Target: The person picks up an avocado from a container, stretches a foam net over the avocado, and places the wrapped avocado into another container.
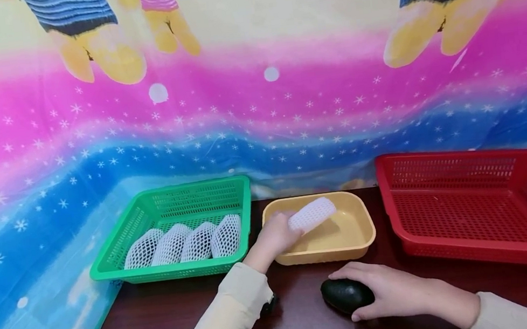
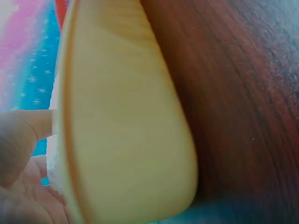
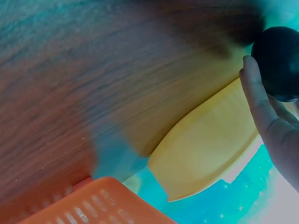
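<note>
My left hand (image 1: 277,234) grips one end of a white foam net sleeve (image 1: 313,214) above the yellow tub (image 1: 323,256); the sleeve looks flat and slim. In the left wrist view, the tub's wall hides most of the sleeve. My right hand (image 1: 389,289) holds a dark, smooth avocado (image 1: 345,295) low over the table in front of the tub, thumb on the near side and fingers on the far side. The right wrist view shows the avocado (image 3: 279,63) against the fingers. Several netted oval pieces (image 1: 198,242) lie in a row in the green basket (image 1: 173,273).
A red basket (image 1: 488,253) stands on the right, its perforated floor showing. The dark wooden table (image 1: 306,322) runs beneath everything. Behind the containers hangs a printed cloth (image 1: 256,100), which also comes down along the left side.
</note>
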Demonstrator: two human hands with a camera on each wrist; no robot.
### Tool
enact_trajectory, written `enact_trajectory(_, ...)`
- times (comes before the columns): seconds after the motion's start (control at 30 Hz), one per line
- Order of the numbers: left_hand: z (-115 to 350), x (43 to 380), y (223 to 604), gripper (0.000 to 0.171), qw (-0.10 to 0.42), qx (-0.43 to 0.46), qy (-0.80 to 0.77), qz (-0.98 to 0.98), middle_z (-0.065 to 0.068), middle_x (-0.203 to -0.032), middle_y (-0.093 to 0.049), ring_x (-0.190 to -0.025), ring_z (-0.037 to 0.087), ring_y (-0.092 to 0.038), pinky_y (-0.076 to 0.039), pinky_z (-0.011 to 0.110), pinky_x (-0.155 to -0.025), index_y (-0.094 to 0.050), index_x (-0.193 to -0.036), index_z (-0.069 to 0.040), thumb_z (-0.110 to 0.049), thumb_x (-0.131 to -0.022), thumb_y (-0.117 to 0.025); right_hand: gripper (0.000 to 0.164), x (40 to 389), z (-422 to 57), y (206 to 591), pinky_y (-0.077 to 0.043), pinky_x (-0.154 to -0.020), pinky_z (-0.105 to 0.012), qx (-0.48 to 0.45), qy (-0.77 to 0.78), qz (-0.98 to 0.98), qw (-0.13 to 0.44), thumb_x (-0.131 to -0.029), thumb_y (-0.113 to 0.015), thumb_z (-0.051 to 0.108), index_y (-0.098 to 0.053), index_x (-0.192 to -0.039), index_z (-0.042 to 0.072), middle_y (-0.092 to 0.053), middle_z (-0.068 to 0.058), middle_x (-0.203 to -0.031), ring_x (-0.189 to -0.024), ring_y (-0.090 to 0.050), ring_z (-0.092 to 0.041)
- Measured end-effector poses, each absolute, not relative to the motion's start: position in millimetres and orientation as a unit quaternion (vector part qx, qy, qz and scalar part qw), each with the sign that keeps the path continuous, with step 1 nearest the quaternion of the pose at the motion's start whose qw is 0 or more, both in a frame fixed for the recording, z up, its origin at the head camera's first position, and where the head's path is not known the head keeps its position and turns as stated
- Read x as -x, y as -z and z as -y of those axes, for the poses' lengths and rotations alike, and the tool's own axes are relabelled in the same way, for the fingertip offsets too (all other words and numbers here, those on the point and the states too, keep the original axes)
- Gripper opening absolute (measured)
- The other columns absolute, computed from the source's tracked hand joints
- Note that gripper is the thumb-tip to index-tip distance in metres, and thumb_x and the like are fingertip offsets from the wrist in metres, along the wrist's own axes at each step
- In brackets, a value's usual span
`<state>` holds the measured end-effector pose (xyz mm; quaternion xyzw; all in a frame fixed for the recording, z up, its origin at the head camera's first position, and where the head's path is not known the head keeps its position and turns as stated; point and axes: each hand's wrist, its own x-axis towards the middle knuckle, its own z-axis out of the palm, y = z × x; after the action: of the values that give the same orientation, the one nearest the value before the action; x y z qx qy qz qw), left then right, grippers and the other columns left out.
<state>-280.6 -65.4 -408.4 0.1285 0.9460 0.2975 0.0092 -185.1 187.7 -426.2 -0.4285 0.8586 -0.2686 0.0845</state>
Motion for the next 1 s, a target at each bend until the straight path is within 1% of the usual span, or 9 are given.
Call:
enact_trajectory(0.13,69,276,399,0.043,-0.008,-0.144,-0.31,-0.94,0.012,-0.122,-0.067,-0.108,0.027,-0.063,-0.052,0.045,-0.094,-0.068,-0.13,-0.006,-0.02,-0.091,-0.079,0.063,186,-189,425,-0.052,-0.09,-0.032,0.419,0.268,-0.862,0.095,-0.089,-0.079,0.045,-0.058,-0.143,0.019,-0.058,0.007,-0.133,-0.115,-0.056,-0.008)
enact_trajectory(0.27,73,270,390,0.043,-0.01,-0.156,-0.321,-0.934,0.009,-0.125,-0.067,-0.108,0.024,-0.061,-0.053,0.043,-0.092,-0.068,-0.13,-0.007,-0.023,-0.092,-0.079,0.066,188,-189,422,-0.052,-0.091,-0.033,0.413,0.264,-0.865,0.105,-0.09,-0.077,0.049,-0.057,-0.144,0.018,-0.058,0.007,-0.133,-0.116,-0.056,-0.008)
enact_trajectory(0.4,77,261,382,0.043,-0.017,-0.167,-0.331,-0.929,0.009,-0.127,-0.066,-0.111,0.025,-0.061,-0.053,0.044,-0.093,-0.068,-0.131,-0.007,-0.023,-0.092,-0.078,0.067,190,-188,419,-0.053,-0.092,-0.033,0.405,0.268,-0.866,0.119,-0.09,-0.076,0.051,-0.056,-0.145,0.02,-0.058,0.008,-0.134,-0.116,-0.056,-0.008)
enact_trajectory(0.5,81,255,379,0.044,-0.023,-0.172,-0.337,-0.926,0.009,-0.128,-0.065,-0.112,0.026,-0.061,-0.052,0.046,-0.094,-0.067,-0.132,-0.008,-0.024,-0.093,-0.078,0.067,190,-188,416,-0.053,-0.092,-0.033,0.405,0.268,-0.866,0.119,-0.09,-0.076,0.051,-0.056,-0.145,0.019,-0.058,0.007,-0.134,-0.116,-0.056,-0.008)
enact_trajectory(0.67,90,245,376,0.045,-0.031,-0.183,-0.354,-0.917,0.01,-0.128,-0.065,-0.113,0.027,-0.062,-0.052,0.047,-0.095,-0.066,-0.133,-0.008,-0.022,-0.092,-0.077,0.066,188,-186,413,-0.053,-0.094,-0.034,0.417,0.262,-0.865,0.096,-0.091,-0.075,0.051,-0.057,-0.144,0.016,-0.059,0.005,-0.134,-0.118,-0.058,-0.01)
enact_trajectory(0.8,98,235,373,0.045,-0.03,-0.183,-0.365,-0.912,0.01,-0.129,-0.065,-0.113,0.026,-0.062,-0.053,0.047,-0.094,-0.065,-0.134,-0.008,-0.023,-0.093,-0.077,0.063,189,-187,407,-0.053,-0.096,-0.035,0.412,0.273,-0.865,0.084,-0.093,-0.07,0.055,-0.057,-0.143,0.019,-0.059,0.005,-0.137,-0.122,-0.058,-0.014)
enact_trajectory(0.9,102,227,371,0.047,-0.026,-0.18,-0.376,-0.908,0.009,-0.129,-0.065,-0.113,0.026,-0.062,-0.053,0.047,-0.093,-0.064,-0.135,-0.009,-0.024,-0.093,-0.077,0.058,189,-189,401,-0.055,-0.091,-0.033,0.417,0.301,-0.856,0.059,-0.095,-0.069,0.052,-0.058,-0.142,0.02,-0.061,0.005,-0.134,-0.117,-0.06,-0.015)
enact_trajectory(1.0,107,219,370,0.048,-0.028,-0.182,-0.386,-0.904,0.01,-0.129,-0.064,-0.113,0.027,-0.062,-0.054,0.048,-0.092,-0.064,-0.135,-0.008,-0.024,-0.092,-0.078,0.05,189,-188,395,-0.058,-0.081,-0.03,0.425,0.331,-0.842,0.012,-0.096,-0.071,0.043,-0.06,-0.139,0.019,-0.064,0.003,-0.126,-0.108,-0.063,-0.014)
